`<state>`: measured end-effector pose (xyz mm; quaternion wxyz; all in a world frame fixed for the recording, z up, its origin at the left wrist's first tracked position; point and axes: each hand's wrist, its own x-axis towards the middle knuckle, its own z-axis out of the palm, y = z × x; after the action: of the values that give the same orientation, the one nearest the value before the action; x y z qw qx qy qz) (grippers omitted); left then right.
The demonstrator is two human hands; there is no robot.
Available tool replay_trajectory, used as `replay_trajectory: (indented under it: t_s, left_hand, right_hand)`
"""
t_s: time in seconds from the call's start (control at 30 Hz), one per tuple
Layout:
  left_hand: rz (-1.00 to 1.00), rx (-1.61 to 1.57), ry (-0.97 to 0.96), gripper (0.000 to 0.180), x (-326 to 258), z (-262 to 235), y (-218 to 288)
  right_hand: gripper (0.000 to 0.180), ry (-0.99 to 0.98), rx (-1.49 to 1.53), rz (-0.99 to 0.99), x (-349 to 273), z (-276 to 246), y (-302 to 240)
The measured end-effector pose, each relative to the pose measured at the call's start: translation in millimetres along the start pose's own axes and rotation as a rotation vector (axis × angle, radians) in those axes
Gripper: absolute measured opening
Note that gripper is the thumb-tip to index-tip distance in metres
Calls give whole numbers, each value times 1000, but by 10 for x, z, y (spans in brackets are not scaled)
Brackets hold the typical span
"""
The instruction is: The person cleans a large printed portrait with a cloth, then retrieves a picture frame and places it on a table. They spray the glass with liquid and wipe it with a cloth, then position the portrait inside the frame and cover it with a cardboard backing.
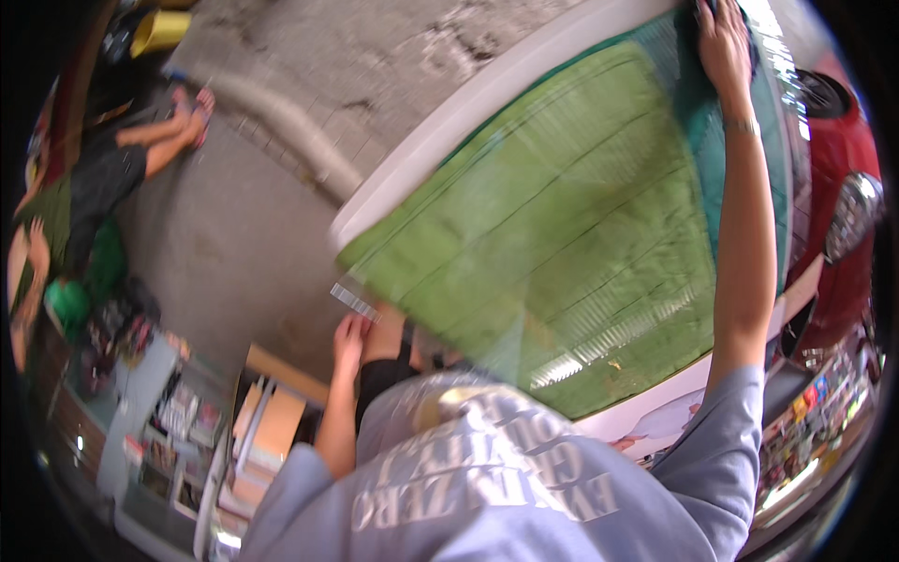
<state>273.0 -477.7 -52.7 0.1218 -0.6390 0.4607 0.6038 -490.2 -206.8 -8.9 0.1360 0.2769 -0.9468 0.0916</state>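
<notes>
A large green quilted sheet [562, 215] lies under a clear, shiny cover on a white-edged table [412, 169] in front of me. My right arm reaches out to its far right corner. There my right hand [726, 56] rests with fingers stretched out over something dark, perhaps a cloth, whose shape I cannot make out. My left hand [349, 339] is low beside my knee, its fingers drawn together near the table's near left corner. A small striped strip [355, 302] shows just beyond its fingertips. Whatever those fingers hold, if anything, is hidden.
At the left, a person [103, 187] sits with legs stretched out, next to a green stool-like object. Open shelves with boxes [272, 431] stand close on my left. A red car [843, 169] is on the right, above crowded goods [815, 421]. A yellow container [161, 33] sits far left.
</notes>
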Motion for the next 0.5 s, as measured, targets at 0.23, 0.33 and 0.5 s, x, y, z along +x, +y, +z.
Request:
replay_trajectory:
  t_s: [0.23, 0.33, 0.5]
  left_hand:
    - [104, 131, -201, 33, 75, 233, 807]
    - [150, 77, -285, 34, 105, 238, 1001]
    - [158, 110, -356, 35, 125, -86, 1145]
  right_hand:
    - [78, -276, 239, 174, -2369, -592, -3035]
    - [79, -360, 434, 220, -2990, -901, -4431]
    - [76, -385, 240, 267, -3405, -1243, -3968]
